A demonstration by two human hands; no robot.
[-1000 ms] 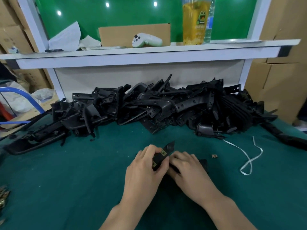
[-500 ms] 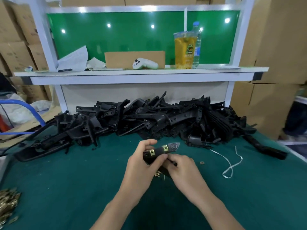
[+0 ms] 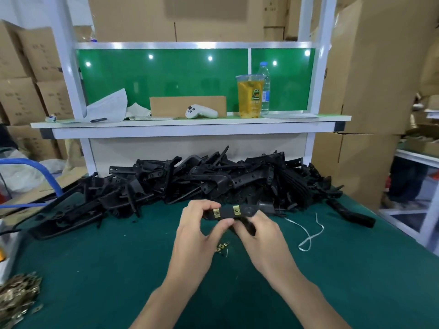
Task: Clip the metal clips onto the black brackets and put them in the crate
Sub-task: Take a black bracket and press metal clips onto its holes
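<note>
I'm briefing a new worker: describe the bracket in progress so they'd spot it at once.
On the green table, in front of the black pile, two hands meet. The left hand and right hand hold one bracket between them. Unlike the pile's brackets, it carries two brass clips on its face.

We are looking at a work room in a factory or store house. Brown cardboard boxes (image 3: pixel 35 67) are standing in tall stacks all around. A big heap of black brackets (image 3: pixel 213 184) is lying on the green counter (image 3: pixel 118 269), and a pile of metal clips (image 3: pixel 16 295) is sitting at its left edge. A white shelf (image 3: pixel 190 125) is running above the counter.
</note>
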